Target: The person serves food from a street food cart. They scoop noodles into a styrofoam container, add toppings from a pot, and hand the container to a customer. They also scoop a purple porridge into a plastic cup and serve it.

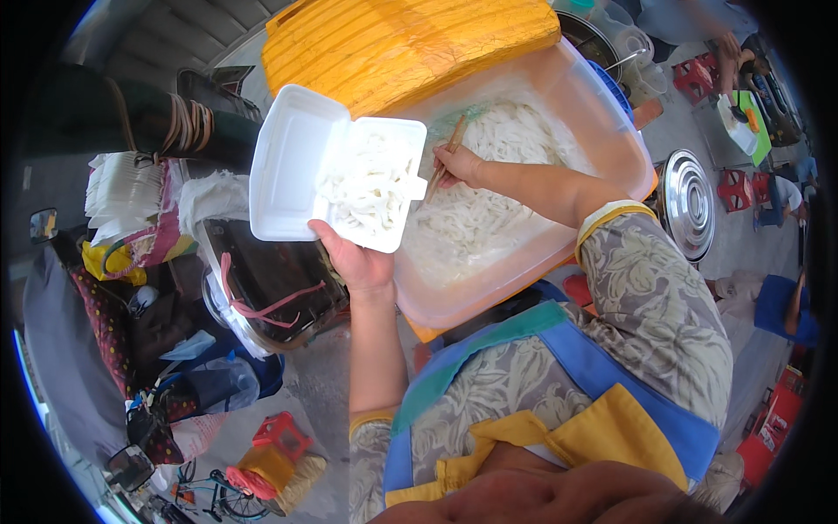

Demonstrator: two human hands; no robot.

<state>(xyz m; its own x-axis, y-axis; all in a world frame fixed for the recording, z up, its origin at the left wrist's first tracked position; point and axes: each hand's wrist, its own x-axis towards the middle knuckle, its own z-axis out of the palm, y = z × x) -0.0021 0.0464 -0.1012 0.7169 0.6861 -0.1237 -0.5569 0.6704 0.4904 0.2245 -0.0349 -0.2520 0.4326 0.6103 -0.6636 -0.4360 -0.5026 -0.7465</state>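
Note:
My left hand [357,262] holds up a white foam takeaway box [288,170] by its near edge, with the lid folded open to the left. White rice noodles [370,196] lie in the right half of the box. My right hand [458,165] grips wooden chopsticks [456,134] just right of the box. Their lower tips are partly hidden by the box's edge. Beneath that hand, a large pile of white flat noodles [517,134] fills part of a translucent plastic tub [599,118] lined with clear film.
An orange foil-like cover [419,46] lies across the tub's far side. A round metal lid [687,204] stands at the right. Stacked foam boxes [124,193] and a dark case with a pink tie [272,281] sit left. A red stool [281,434] and several people are around.

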